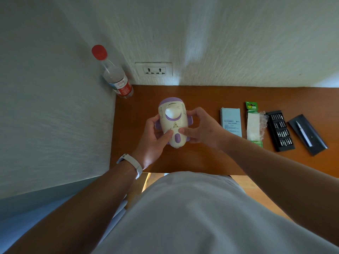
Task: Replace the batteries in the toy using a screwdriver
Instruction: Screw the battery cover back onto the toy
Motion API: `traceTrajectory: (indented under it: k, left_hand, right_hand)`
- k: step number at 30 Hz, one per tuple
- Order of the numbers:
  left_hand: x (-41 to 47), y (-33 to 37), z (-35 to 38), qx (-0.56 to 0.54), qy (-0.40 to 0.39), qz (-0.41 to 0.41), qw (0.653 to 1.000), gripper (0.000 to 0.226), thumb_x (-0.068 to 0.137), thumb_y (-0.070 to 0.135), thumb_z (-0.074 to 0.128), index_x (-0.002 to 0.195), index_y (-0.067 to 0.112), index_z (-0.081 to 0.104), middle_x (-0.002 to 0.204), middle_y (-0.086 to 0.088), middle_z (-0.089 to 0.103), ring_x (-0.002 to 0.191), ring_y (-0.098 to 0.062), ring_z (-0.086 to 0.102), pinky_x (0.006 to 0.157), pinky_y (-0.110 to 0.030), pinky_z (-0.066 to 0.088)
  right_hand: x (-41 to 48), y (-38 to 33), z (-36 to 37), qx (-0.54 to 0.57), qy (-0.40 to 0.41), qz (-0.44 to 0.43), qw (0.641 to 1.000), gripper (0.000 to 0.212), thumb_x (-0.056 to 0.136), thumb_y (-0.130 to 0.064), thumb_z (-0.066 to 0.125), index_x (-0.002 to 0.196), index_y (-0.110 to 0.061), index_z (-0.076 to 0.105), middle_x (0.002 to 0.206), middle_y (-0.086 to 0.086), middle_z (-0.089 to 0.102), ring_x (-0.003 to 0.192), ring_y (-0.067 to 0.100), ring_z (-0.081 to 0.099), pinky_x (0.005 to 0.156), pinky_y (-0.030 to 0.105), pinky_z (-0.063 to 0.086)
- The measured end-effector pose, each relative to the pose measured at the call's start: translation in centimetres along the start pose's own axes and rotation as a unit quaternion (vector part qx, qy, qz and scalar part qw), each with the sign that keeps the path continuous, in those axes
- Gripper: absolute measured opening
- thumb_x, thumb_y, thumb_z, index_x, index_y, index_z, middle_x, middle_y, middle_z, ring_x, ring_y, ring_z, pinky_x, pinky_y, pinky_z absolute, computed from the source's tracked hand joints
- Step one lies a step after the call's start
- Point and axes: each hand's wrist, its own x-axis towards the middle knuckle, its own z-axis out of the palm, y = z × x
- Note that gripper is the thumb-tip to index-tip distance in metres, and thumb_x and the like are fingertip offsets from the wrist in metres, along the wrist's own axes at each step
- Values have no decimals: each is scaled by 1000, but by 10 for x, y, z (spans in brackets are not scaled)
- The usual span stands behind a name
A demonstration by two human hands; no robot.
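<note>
A white shirt (183, 217) fills the near edge, with both forearms reaching past it. The left hand (155, 133) and right hand (200, 128) grip the toy (173, 121) by its sides over the middle of the desk (201, 158), thumbs pressing its battery cover (175, 129), which is on. The screwdriver (303, 133) lies untouched at the right. I cannot tell whether the batteries have been swapped.

White shirt (201, 217), pale wristband (137, 167)
</note>
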Motion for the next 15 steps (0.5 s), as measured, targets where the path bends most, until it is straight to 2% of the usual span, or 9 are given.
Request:
traceTrajectory:
  k: [5,10,15]
  left_hand:
    - [0,0,-1,-10,-6,-6,1000,56,94,19,70,136,33,36,127,13,59,117,-12,66,94,-42,59]
    - [-1,2,0,-2,-1,-3,1000,57,93,20,71,138,29,36,125,15,58,114,-9,66,91,-35,60]
    - [0,1,2,8,15,3,1000,61,92,21,73,140,23,36,130,5,60,113,-10,66,86,-31,61]
  right_hand:
    - [2,0,2,11,8,4,1000,49,75,-29,84,105,-42,48,111,-10,59,82,3,72,60,25,59]
    - [0,0,1,21,7,5,1000,48,77,-26,84,107,-39,49,111,-10,59,83,2,72,59,24,59]
    - [-1,-2,-2,17,-1,10,1000,49,79,-24,81,114,-34,48,113,-12,58,86,1,71,60,24,59]
